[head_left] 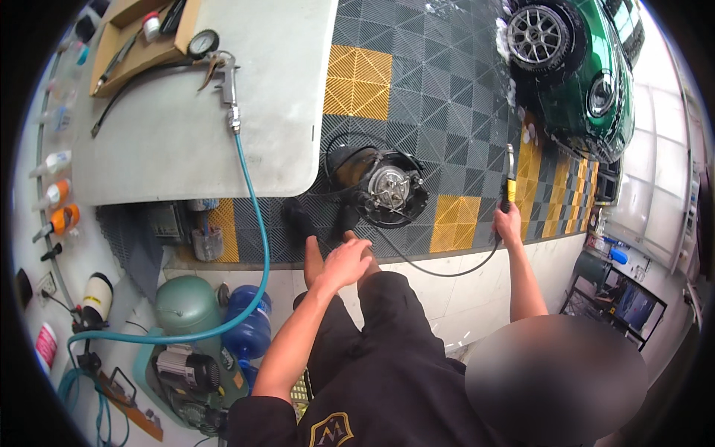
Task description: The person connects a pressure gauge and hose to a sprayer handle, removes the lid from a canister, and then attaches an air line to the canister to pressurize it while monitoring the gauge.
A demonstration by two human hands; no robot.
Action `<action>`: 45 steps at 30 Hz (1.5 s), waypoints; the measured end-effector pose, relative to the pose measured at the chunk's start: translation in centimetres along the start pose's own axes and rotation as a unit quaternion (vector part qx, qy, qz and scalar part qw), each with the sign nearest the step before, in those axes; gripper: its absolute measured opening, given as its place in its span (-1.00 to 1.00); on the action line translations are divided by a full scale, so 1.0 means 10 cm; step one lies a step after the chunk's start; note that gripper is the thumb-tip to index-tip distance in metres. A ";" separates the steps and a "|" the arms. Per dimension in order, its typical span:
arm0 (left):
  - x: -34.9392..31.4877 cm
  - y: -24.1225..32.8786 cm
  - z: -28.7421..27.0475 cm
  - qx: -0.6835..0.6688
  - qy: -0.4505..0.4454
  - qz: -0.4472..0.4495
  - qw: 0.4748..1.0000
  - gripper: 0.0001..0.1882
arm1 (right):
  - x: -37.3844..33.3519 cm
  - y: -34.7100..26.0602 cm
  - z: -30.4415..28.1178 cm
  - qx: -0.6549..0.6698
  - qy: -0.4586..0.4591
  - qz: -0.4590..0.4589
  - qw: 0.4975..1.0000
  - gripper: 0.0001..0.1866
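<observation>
My right hand (509, 226) is stretched out to the right, closed round the black-and-yellow handle of a spray wand (511, 190) with a short metal tip pointing away. From it a thin black hose (447, 274) loops down and back to a round black floor unit (391, 186) with a metal top, standing in front of my feet. Over my knees hangs my left hand (348, 264), fingers loosely extended and holding nothing. Ahead on the right stands a green car (599, 97), with white suds near its wheel (538, 36).
A white table (275, 141) fills the upper left, bearing a tyre inflator gun (227, 86) and a cardboard tray (149, 56). Its teal hose (262, 253) arcs over the green compressor (186, 305) and blue water jug (247, 320). Far right is a black shelf (633, 309).
</observation>
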State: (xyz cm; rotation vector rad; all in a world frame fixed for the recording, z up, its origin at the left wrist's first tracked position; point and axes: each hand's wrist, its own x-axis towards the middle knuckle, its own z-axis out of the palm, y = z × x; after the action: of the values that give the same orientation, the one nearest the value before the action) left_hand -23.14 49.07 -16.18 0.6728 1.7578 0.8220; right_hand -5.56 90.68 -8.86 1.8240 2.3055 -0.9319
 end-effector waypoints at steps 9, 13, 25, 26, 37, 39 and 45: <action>1.09 0.66 -0.51 0.079 0.246 0.196 0.946 -0.66 | -0.47 0.24 0.53 0.175 -0.086 0.073 0.978 -0.88; 1.85 1.00 -0.42 0.393 0.200 0.170 0.881 -0.70 | -0.83 0.09 0.30 0.084 -0.147 0.066 0.983 -0.85; 2.34 1.21 -0.40 0.542 0.009 0.232 0.808 -0.89 | -0.35 1.08 -2.68 -0.135 0.311 -0.134 0.931 -0.74; 2.37 1.29 -0.43 0.498 -0.022 0.220 0.838 -0.88 | -0.31 1.11 -2.85 -0.136 0.354 -0.138 0.915 -0.72; 1.55 2.05 -1.33 0.051 0.127 0.285 0.949 -0.86 | -0.42 0.39 -2.95 0.043 -0.041 0.114 0.992 -0.76; 0.98 2.08 -1.33 -0.006 0.020 0.317 0.948 -0.91 | -0.41 0.39 -2.54 -0.005 -0.128 0.169 0.977 -0.71; -0.60 1.39 -0.96 0.216 -0.139 0.097 0.962 -0.85 | -0.81 0.24 -0.97 0.133 -0.212 0.118 0.961 -0.91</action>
State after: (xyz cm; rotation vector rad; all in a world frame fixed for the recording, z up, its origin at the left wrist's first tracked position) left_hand -29.59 50.92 0.43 1.2063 1.6382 0.4416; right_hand 2.09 88.70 1.26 1.7187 1.7354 -1.4765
